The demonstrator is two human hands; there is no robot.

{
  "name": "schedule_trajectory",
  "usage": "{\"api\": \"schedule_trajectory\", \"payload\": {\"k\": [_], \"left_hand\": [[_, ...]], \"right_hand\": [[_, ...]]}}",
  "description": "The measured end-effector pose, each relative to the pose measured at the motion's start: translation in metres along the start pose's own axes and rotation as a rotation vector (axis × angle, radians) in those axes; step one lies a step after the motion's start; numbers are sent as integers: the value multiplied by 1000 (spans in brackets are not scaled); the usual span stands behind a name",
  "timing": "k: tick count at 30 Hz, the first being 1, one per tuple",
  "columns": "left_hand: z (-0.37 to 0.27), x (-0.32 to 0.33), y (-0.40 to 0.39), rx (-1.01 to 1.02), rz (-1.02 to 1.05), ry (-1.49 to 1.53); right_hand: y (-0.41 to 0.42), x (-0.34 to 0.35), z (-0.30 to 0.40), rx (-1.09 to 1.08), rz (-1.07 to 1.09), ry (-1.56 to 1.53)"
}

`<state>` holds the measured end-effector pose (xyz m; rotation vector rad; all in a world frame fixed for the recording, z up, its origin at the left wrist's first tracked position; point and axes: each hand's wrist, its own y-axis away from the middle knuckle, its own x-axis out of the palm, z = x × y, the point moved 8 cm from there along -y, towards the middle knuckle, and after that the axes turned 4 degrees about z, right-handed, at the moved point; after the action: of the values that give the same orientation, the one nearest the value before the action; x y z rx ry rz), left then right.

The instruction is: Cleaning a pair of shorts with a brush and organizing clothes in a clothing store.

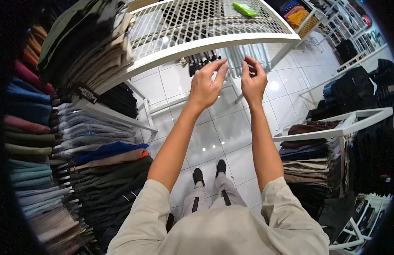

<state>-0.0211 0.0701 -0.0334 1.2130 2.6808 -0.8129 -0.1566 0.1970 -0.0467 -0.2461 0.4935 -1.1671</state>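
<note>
Both of my hands are raised side by side in front of the white metal rack, below its front rail in the picture. My left hand has its fingers bent and a gap between thumb and forefinger; nothing shows in it. Close by on the right, my right hand is half curled, thumb apart from the bent fingers, also with nothing visible in it. The hands do not touch each other. On the rack's wire-mesh top lies a bright green packet.
Folded trousers are stacked at the mesh's left end. Hanging clothes and shelves of folded garments line the left. A white rack with folded clothes stands on the right. White tiles cover the floor.
</note>
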Motion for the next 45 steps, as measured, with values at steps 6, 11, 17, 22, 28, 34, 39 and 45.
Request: {"api": "schedule_trajectory", "payload": {"k": [6,11,17,22,28,34,39,45], "left_hand": [[-21,28,-79,143,-95,-163],[0,44,-138,142,-102,-259],[24,47,-147,-24,-180,-183],[27,44,-142,-95,-186,-78],[-12,90,-84,-115,-104,45],[-64,216,13,-241,301,593],[-133,309,129,-362,728,641],[-228,365,262,-145,1081,475]], "right_hand": [[-102,-13,-1,-288,-21,254],[-197,10,-20,-444,11,457],[-247,51,-54,-455,121,650],[-238,32,-45,-446,133,432],[-110,-100,-11,-240,-1,197],[79,-235,16,-59,-192,412],[215,-308,46,74,-349,563],[340,-387,78,386,-445,756]]}}
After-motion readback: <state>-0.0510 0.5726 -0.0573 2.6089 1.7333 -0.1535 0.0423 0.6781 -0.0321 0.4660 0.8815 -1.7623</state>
